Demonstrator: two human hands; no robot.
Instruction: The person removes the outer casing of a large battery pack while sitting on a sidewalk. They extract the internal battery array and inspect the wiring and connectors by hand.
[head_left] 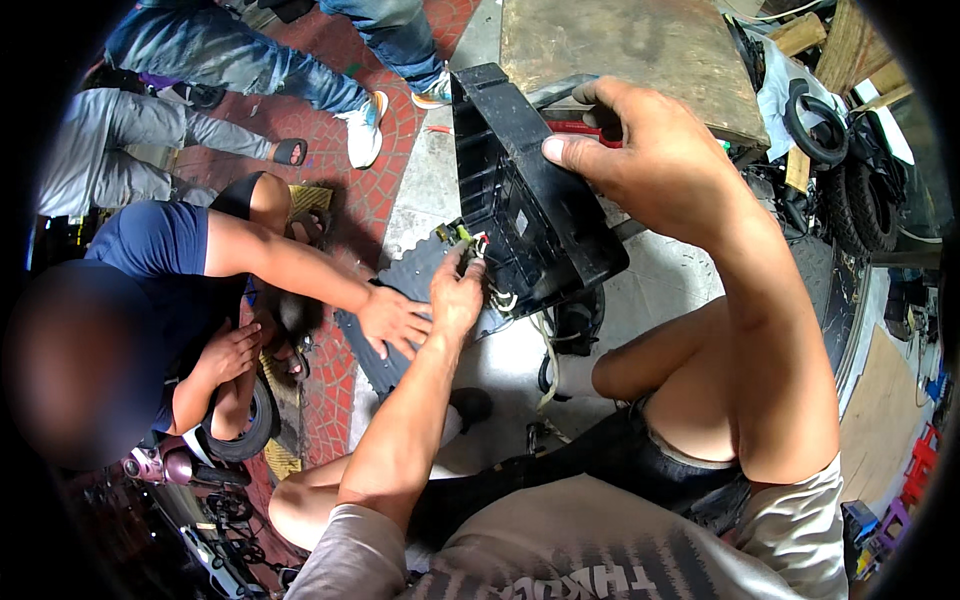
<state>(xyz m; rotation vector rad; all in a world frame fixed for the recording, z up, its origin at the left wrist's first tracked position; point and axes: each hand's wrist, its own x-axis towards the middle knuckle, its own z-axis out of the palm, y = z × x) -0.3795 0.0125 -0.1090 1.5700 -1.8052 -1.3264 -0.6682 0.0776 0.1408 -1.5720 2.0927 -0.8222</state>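
A black plastic box (535, 190) with ribbed inner walls is tilted up in front of me, its open side facing left. My right hand (640, 150) grips its upper edge, thumb on the outer face and fingers curled behind. Down at the box's lower left corner, my left hand (458, 290) pinches thin wires (480, 240) near a yellow-green piece. Its fingertips partly hide them. White cable (548, 370) hangs from the box's lower end. Under my left hand lies a dark grey panel with jagged edges (395, 275), and a co-worker's hand (390, 318) rests flat on it.
The co-worker (150, 270) crouches close on the left; other people's legs (240, 60) stand behind. A worn wooden board (620, 50) is at the far side. Tyres (865, 205) and scrap crowd the right. A small wheel (250, 420) lies near the co-worker.
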